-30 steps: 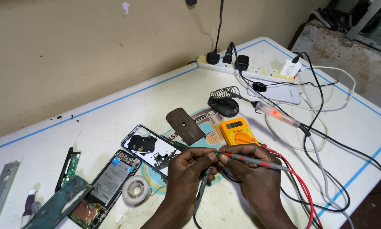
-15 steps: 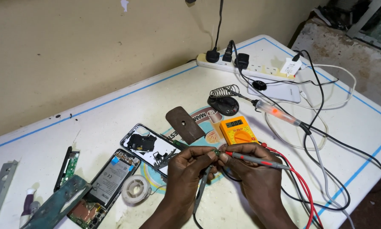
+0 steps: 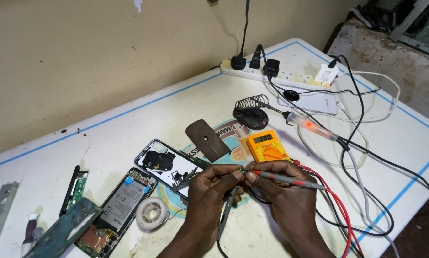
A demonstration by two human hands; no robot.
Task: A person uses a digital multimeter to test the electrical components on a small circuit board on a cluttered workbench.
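Observation:
My left hand pinches a small green circuit part at its fingertips, and a black test probe runs down along the palm. My right hand grips a red test probe with its tip touching that small part. Just beyond the hands lies a yellow multimeter with red leads trailing to the right. An opened phone with its back off and a separate phone frame lie to the left of my left hand.
A solder wire spool, a brown wedge-shaped piece, a soldering iron by its coil stand, a power strip with plugs, a white power bank, tangled black and white cables on the right, and tools at the far left.
Both hands stay almost still over the small part; the red probe tip holds against it. Nothing else has visibly moved.

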